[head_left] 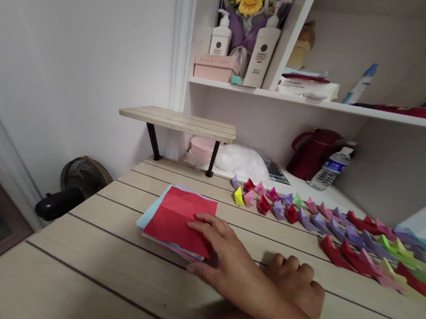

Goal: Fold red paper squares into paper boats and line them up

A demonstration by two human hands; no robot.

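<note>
My arms are crossed, with the right forearm passing over the left. My right hand (228,259) reaches to the left, its fingers spread and resting on a red paper sheet (179,218) on top of a stack. The thumb lies beside the stack's near right corner. Under the red sheet, edges of light blue paper (149,215) and other coloured sheets show. My left hand (294,284) rests on the table to the right, curled into a fist; nothing shows in it, and its fingertips are hidden. Beyond it, rows of folded paper boats (264,205) in several colours stand on the table.
A small raised wooden shelf (179,120) on black legs stands at the table's back left. Behind the boats are a dark red jug (312,155), a water bottle (331,168) and a white plastic bag (242,161). Above, a white shelf (323,105) holds pump bottles. A fan (85,178) stands left.
</note>
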